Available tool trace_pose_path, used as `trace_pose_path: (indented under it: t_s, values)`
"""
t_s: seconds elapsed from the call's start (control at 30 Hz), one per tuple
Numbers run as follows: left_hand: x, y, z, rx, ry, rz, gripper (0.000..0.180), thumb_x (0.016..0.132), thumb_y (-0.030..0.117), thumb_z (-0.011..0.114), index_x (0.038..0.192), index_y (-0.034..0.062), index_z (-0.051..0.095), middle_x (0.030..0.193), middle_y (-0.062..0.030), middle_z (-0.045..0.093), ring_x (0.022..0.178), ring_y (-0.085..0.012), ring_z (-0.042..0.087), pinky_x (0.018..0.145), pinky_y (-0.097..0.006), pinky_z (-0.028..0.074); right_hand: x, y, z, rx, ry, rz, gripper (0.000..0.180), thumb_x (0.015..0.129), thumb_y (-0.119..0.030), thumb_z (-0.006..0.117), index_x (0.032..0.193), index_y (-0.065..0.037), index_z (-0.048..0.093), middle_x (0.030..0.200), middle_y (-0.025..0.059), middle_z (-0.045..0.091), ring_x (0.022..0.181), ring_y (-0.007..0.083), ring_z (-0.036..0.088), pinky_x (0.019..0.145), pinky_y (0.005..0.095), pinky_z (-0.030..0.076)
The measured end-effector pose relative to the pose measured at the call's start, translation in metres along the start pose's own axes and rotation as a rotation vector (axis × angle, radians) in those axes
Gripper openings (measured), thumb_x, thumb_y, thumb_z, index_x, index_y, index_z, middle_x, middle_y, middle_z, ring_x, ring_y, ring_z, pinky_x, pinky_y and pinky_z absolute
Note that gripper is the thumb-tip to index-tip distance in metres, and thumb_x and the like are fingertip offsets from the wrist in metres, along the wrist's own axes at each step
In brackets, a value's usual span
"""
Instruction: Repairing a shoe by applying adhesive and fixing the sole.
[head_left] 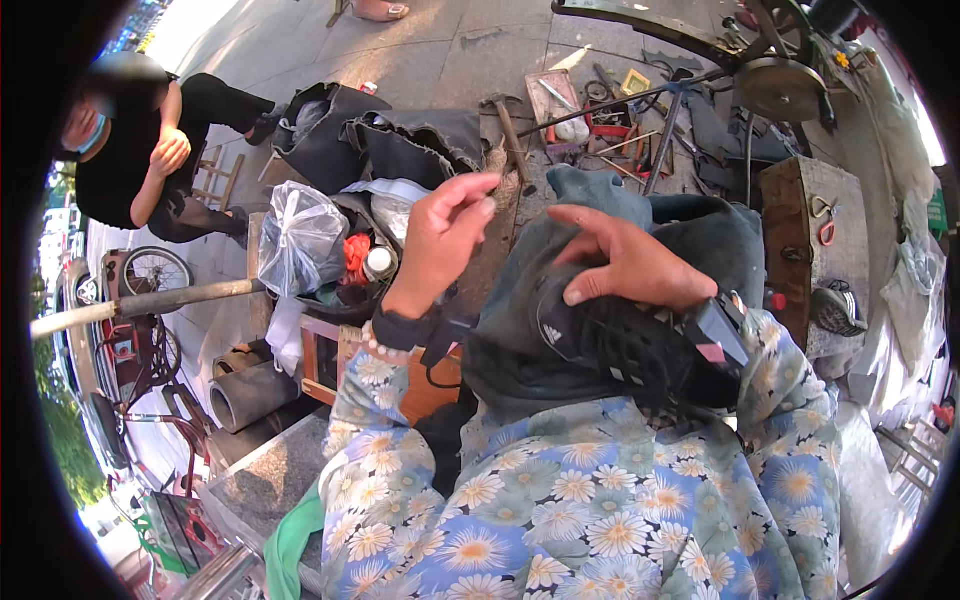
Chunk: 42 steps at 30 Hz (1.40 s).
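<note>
A black lace-up sneaker (pixel 610 345) with white marks lies across my lap on a dark cloth (pixel 520 340). Over its upper rests my right hand (pixel 635 260), the thumb and fingers bent but apart, with no held thing visible. Raised to the left, clear of the shoe, is my left hand (pixel 447 240). Its fingers curl in and the thumb tip comes close to the index finger; whatever is pinched there, if anything, is too small to make out. Both wrists carry dark bands, and a beaded bracelet (pixel 383 347) circles the left one.
Ahead lie a hammer (pixel 512 140), a red tool tray (pixel 610 120) and scattered tools. A hand-cranked machine (pixel 780 88) stands at far right, by a wooden box (pixel 815 250). Bags (pixel 303 240) are at left, where a person (pixel 130 150) sits. Rolled sheet (pixel 255 395) lies nearer.
</note>
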<state>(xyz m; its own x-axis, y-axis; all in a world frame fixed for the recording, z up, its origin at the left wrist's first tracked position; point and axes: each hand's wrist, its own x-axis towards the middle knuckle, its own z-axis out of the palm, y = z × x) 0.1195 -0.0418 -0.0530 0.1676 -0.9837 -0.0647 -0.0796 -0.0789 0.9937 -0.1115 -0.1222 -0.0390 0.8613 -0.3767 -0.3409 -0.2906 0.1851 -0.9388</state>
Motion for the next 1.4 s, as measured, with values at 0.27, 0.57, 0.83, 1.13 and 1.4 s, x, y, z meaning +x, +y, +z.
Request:
trace_pose_path:
  t_s: [0.27,0.57,0.83,1.13,1.4]
  values:
    - [-0.085,-0.010,0.039,-0.061,-0.002,-0.177,0.022,0.091,0.008,0.055,0.110,-0.0009,0.063,0.081,0.0002,0.061,0.071,-0.0068,0.056,0.068,-0.022,0.045,-0.003,0.010,0.003,0.084,0.025,-0.067,0.081,0.073,-0.005,0.074,0.141,0.002,0.030,0.103,0.0152,0.065,0.098,0.0146,0.058,0.088,0.0264,0.044]
    - [-0.092,-0.020,0.051,-0.136,-0.019,0.117,0.033,0.088,0.003,0.060,0.120,0.0000,0.057,0.104,-0.0042,0.054,0.087,-0.0088,0.054,0.073,-0.023,0.046,-0.004,0.010,0.007,0.081,-0.002,-0.096,0.081,0.074,-0.001,0.072,0.143,-0.003,0.029,0.115,0.0118,0.062,0.104,0.0149,0.056,0.094,0.0282,0.042]
    - [-0.091,-0.017,0.049,0.011,0.042,0.299,0.038,0.078,0.000,0.071,0.115,0.0026,0.061,0.096,-0.0048,0.054,0.084,-0.0114,0.054,0.072,-0.021,0.046,-0.005,0.004,0.015,-0.091,0.022,-0.159,0.078,0.074,0.003,0.072,0.142,-0.003,0.032,0.111,0.0106,0.063,0.103,0.0138,0.056,0.092,0.0288,0.044]
    - [-0.087,-0.027,0.035,0.112,-0.031,0.330,0.038,0.075,0.004,0.075,0.111,0.0023,0.062,0.093,-0.0043,0.056,0.083,-0.0120,0.056,0.071,-0.022,0.046,-0.003,0.005,0.021,-0.133,0.039,-0.140,0.077,0.076,0.000,0.072,0.141,-0.002,0.032,0.107,0.0111,0.064,0.100,0.0143,0.058,0.092,0.0296,0.044]
    - [-0.068,-0.032,0.025,-0.117,-0.142,0.200,0.044,0.074,0.005,0.077,0.114,0.0031,0.059,0.097,-0.0033,0.056,0.084,-0.0103,0.056,0.071,-0.022,0.047,0.005,0.007,0.016,-0.121,0.070,-0.160,0.076,0.076,0.000,0.072,0.140,-0.002,0.033,0.105,0.0117,0.065,0.100,0.0150,0.058,0.091,0.0299,0.045]
